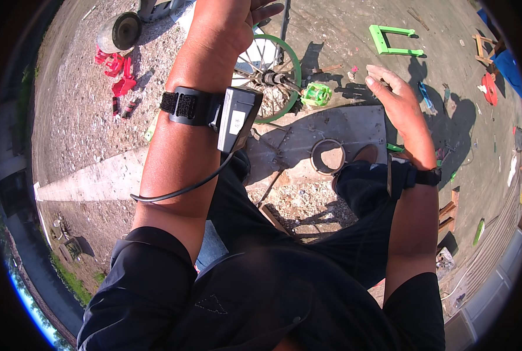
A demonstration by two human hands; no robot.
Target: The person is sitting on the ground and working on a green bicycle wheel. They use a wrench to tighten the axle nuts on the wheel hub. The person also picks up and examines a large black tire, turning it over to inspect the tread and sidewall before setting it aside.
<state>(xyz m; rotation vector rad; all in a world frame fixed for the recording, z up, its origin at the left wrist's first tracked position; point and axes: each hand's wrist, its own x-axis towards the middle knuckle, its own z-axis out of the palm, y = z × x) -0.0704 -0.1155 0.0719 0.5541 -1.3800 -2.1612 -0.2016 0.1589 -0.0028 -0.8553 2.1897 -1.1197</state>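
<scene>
My left hand [235, 22] is raised at the top of the head view, partly cut off by the upper edge. Its visible fingers stretch to the right, apart, and nothing shows in them. Below and right of it lies a spoked wheel with a green rim [299, 69]. A bright green part [316, 95] sits by the end of the wheel's axle. My right hand [400, 104] hovers over the ground right of the green part, empty, fingers stretched and thumb apart. Between my feet, a round ring-like vessel [328, 157] rests on a grey flat sheet [360, 126].
Red plastic pieces [122, 86] lie on gravel at the left, near a whitish cylinder [120, 32] with a dark end. A green frame [380, 41] lies at the far right. A blue-handled tool [428, 98] and a red piece [489, 89] lie beyond my right hand.
</scene>
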